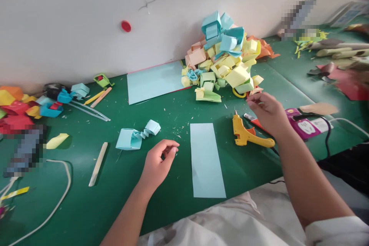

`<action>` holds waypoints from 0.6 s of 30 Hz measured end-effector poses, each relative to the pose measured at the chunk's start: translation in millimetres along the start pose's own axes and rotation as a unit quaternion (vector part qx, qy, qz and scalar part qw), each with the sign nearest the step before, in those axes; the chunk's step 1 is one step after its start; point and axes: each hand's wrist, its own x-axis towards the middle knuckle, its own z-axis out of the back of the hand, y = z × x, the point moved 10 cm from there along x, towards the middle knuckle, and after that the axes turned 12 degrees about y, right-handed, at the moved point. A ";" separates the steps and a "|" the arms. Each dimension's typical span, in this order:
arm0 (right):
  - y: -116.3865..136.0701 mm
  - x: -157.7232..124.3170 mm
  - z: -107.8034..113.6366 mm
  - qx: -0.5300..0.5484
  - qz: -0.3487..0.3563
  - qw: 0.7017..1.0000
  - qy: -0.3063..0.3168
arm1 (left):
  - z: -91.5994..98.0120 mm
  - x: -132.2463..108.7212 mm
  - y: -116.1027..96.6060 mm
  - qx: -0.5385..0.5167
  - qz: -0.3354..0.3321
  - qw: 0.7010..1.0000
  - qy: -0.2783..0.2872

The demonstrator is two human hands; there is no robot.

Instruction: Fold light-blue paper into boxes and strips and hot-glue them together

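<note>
My left hand (pixel 160 161) hovers over the green table with fingers curled and thumb tip near the index finger; nothing shows between them. Just right of it lies a flat light-blue paper strip (pixel 206 159). To its upper left is a light-blue folded paper box with a pleated strip and a smaller box attached (pixel 130 139). My right hand (pixel 268 114) is raised above a yellow glue gun (pixel 245 132) and a red utility knife (pixel 257 123). Its fingertips are pinched together near the paper pile; anything in the pinch is too small or hidden to make out.
A heap of folded paper boxes (pixel 230 61) leans by the wall, beside a light-blue sheet (pixel 157 81). A wooden stick (pixel 98 164), coloured paper pieces (pixel 17 109) and a white cable (pixel 67 184) lie left. A purple box (pixel 302 125) and black cable (pixel 328 138) are right.
</note>
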 end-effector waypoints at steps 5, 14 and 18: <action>7.9 -1.2 3.7 -0.046 0.028 0.998 -0.024 | -0.2 0.3 -1.6 0.006 -0.005 1.000 0.001; 21.6 -2.1 -2.1 -0.099 0.070 0.993 -0.004 | -0.8 1.6 0.6 0.015 -0.002 1.000 0.004; 20.6 -2.0 -6.8 -0.132 0.085 0.988 -0.003 | -2.0 1.6 1.5 0.021 0.004 1.000 0.009</action>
